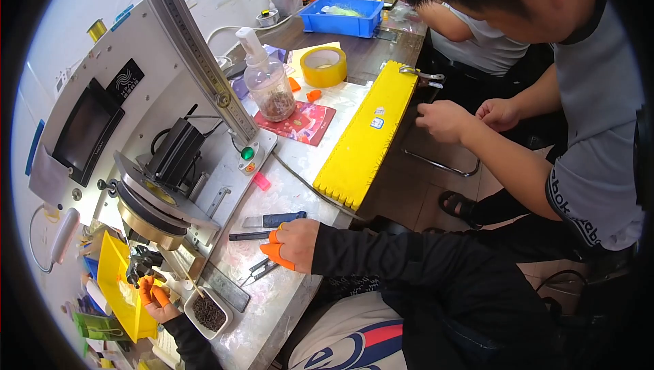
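My left hand [157, 300], with orange finger cots, is closed beside the small black holder [142, 264] under the machine's brass-coloured wheel [150, 227]. Whatever its fingertips hold is too small to make out. A white dish [227, 322] of dark granules, with a thin stick in it, stands close to that hand. Over the bench, my right hand [298, 244], also in orange cots, has its fingers curled; their grip is hidden. Near it lie a flat black tool [248, 236], a blue-handled cutter [283, 219], small metal snips [260, 269] and a dark grey slab [228, 288].
The machine [174, 159] has a tall metal column [194, 43] and a screen [87, 131]. A pump bottle [268, 87], tape roll [323, 67], blue basket [342, 19] and yellow board [364, 142] are farther back. A person [593, 104] stands at right; a yellow bin [112, 271] is left.
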`<state>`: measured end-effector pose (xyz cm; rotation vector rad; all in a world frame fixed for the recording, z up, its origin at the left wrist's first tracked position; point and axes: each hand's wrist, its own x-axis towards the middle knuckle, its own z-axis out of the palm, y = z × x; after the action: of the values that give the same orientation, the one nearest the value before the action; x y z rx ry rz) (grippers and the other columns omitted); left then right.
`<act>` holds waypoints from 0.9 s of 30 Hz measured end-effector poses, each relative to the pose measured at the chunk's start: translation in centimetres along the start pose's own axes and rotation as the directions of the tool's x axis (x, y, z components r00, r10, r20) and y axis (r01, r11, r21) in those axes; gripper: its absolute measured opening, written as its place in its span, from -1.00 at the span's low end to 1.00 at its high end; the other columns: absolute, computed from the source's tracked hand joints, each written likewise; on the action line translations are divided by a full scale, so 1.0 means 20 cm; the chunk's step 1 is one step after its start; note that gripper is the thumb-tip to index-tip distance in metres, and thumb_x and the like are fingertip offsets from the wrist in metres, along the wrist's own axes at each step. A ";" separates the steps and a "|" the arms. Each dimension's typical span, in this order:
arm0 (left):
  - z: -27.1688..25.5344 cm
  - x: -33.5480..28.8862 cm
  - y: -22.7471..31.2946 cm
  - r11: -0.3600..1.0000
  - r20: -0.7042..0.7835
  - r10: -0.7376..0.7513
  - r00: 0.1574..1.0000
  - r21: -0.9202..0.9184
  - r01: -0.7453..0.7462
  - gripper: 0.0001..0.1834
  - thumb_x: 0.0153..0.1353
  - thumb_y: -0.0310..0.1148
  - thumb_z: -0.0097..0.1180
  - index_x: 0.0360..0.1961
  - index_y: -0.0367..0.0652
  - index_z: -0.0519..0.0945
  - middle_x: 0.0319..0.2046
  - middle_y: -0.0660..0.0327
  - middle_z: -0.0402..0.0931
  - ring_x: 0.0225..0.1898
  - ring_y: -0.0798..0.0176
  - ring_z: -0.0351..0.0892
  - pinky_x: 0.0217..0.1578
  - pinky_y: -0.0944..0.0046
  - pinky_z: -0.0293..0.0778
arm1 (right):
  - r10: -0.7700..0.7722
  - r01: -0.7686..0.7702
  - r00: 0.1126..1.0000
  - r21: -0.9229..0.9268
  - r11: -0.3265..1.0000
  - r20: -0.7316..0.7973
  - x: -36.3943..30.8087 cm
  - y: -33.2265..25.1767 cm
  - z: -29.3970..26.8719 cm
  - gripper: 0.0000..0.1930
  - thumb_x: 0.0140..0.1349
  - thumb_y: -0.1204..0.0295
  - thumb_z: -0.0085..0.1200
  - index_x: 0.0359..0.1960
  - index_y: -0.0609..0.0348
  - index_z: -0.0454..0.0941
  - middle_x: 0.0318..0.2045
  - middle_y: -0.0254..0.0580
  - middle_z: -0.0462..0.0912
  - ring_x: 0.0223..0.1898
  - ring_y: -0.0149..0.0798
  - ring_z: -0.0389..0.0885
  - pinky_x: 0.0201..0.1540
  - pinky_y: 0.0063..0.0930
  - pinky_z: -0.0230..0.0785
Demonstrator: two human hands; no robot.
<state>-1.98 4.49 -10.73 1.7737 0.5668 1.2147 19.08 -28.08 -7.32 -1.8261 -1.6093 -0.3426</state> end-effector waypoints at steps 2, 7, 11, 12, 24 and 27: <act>-0.01 0.00 -0.01 1.000 0.004 -0.004 1.000 0.006 0.004 -0.66 0.13 -0.53 -0.20 -0.03 -0.24 0.27 -0.14 0.19 0.34 -0.35 0.49 0.31 -0.37 0.58 0.23 | 0.003 -0.003 1.000 0.000 1.000 0.004 0.00 0.00 -0.01 -0.79 -0.08 0.43 0.00 -0.35 0.18 0.47 -0.52 -0.20 0.46 -0.53 -0.23 0.42 -0.48 -0.46 0.28; -0.01 0.00 -0.01 1.000 0.014 -0.010 1.000 0.005 0.010 -0.66 0.13 -0.54 -0.20 -0.03 -0.24 0.27 -0.14 0.19 0.35 -0.34 0.48 0.32 -0.36 0.58 0.23 | 0.004 -0.004 1.000 -0.003 1.000 0.016 0.00 0.00 0.00 -0.79 -0.08 0.43 0.00 -0.35 0.18 0.46 -0.52 -0.19 0.46 -0.53 -0.23 0.42 -0.48 -0.45 0.28; -0.01 0.00 -0.01 1.000 0.012 -0.003 1.000 0.004 0.003 -0.66 0.13 -0.53 -0.19 -0.02 -0.24 0.27 -0.15 0.19 0.35 -0.33 0.48 0.32 -0.36 0.58 0.23 | 0.002 -0.002 1.000 0.011 1.000 0.011 0.00 0.00 0.00 -0.79 -0.08 0.43 0.00 -0.35 0.18 0.46 -0.53 -0.20 0.46 -0.54 -0.22 0.42 -0.48 -0.44 0.28; -0.01 0.01 -0.02 1.000 0.013 -0.003 1.000 0.003 0.003 -0.66 0.13 -0.53 -0.19 -0.02 -0.24 0.27 -0.15 0.19 0.35 -0.33 0.48 0.32 -0.36 0.58 0.23 | 0.003 -0.003 1.000 0.016 1.000 0.008 0.00 0.00 0.01 -0.79 -0.08 0.43 0.00 -0.35 0.19 0.46 -0.54 -0.20 0.45 -0.54 -0.22 0.42 -0.49 -0.44 0.28; 0.02 0.01 0.00 1.000 0.014 -0.019 1.000 -0.016 0.019 -0.65 0.12 -0.53 -0.19 -0.02 -0.24 0.26 -0.14 0.19 0.34 -0.34 0.47 0.30 -0.35 0.57 0.23 | 0.002 -0.002 1.000 0.014 1.000 -0.008 -0.01 0.02 -0.02 -0.79 -0.08 0.44 0.00 -0.35 0.21 0.47 -0.55 -0.19 0.45 -0.55 -0.22 0.42 -0.50 -0.45 0.28; -0.01 0.00 0.02 0.997 0.018 -0.059 0.998 0.054 0.058 -0.66 0.13 -0.51 -0.19 -0.02 -0.24 0.26 -0.13 0.17 0.34 -0.28 0.41 0.34 -0.27 0.52 0.25 | -0.010 0.010 1.000 0.022 1.000 -0.008 0.00 0.02 0.00 -0.78 -0.08 0.41 0.01 -0.36 0.19 0.48 -0.56 -0.20 0.44 -0.54 -0.22 0.42 -0.51 -0.43 0.29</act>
<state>-2.19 4.37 -10.38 1.7992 0.6410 1.1507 19.48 -28.02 -7.47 -1.7984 -1.6110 -0.3354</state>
